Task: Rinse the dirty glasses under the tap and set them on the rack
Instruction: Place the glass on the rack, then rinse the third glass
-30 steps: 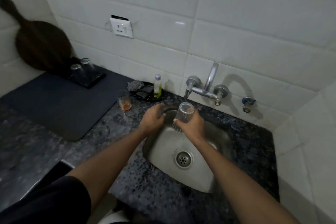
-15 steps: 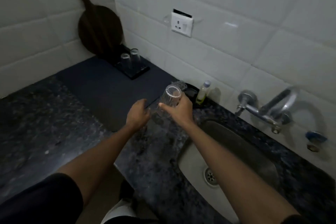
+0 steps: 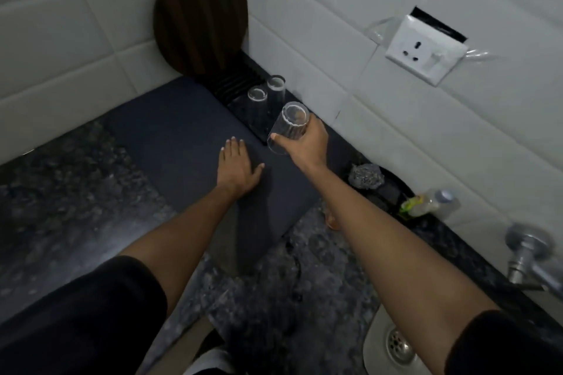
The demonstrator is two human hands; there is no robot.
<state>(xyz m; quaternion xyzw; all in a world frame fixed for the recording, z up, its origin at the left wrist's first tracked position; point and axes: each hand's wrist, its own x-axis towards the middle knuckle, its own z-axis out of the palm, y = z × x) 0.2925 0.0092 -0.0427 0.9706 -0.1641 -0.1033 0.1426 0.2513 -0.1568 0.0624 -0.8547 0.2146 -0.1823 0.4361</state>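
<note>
My right hand grips a clear glass, tilted with its base up and away from me, just above the near end of the black rack. Two clear glasses stand upside down on that rack by the wall. My left hand rests flat, fingers straight, on the dark mat. A dirty glass with an orange residue stands on the counter, mostly hidden behind my right forearm. The tap is at the right edge.
A dark wooden board leans in the corner behind the rack. A scrubber and a small soap bottle sit along the wall. The steel sink with its drain lies at lower right. A wall socket is above.
My right hand carried the glass from under the tap leftward to the rack. My left hand left the sink and came down flat on the mat. The view swung left.
</note>
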